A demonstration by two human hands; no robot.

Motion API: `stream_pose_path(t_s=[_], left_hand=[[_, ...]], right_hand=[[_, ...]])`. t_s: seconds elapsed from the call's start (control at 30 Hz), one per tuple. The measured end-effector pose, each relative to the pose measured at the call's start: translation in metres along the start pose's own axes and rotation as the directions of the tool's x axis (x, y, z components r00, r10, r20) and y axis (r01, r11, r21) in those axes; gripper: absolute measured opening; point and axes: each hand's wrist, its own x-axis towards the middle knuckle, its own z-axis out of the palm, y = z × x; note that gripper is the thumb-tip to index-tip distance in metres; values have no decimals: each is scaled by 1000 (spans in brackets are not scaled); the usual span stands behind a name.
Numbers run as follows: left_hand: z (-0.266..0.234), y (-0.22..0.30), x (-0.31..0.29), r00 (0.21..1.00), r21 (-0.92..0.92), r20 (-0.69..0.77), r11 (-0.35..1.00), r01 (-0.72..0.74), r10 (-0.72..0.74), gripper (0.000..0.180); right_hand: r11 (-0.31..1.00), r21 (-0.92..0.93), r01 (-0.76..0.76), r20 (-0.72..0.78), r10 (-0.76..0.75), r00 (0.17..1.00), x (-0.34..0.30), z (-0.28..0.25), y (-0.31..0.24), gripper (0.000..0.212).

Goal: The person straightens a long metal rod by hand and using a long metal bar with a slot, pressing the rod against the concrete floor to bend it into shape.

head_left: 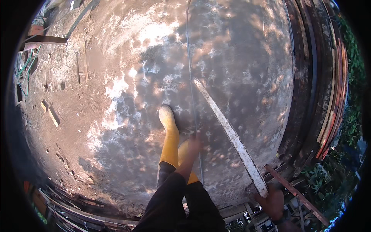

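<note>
My right hand (273,202) is closed around the near end of a long, narrow straight board (232,135), white and smeared with what looks like dried mortar. It slants away to the far left, its far end beside a thin grey strip (189,58) that runs lengthwise over the slab. I cannot tell whether that strip is a rod or a seam. My left hand (195,144) is over the near part of the strip, in front of my yellow boots (170,143). Motion smears its fingers, so whether it holds anything does not show.
I stand on a rough, damp-looking grey slab (239,69) with patches of sunlight. Stacked long timbers (309,85) line the right side, with green plants beyond. Wood scraps (51,114) and a green hose (27,73) lie at left. A reddish beam (295,193) slants near my right hand.
</note>
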Motion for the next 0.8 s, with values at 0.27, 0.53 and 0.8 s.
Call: stream_pose_path(t_s=[0.27,0.53,0.8], left_hand=[[-76,8,-24,968,20,-179,983,182,-175,41],[-74,22,28,980,162,-186,986,-38,68,34],[11,12,133,970,508,-142,856,-99,196,40]], right_hand=[[971,-215,-108,-74,94,993,7,-60,-18,41],[993,-36,-115,246,120,962,32,-48,34,47],[800,227,-555,682,276,677,66,-63,59,57]])
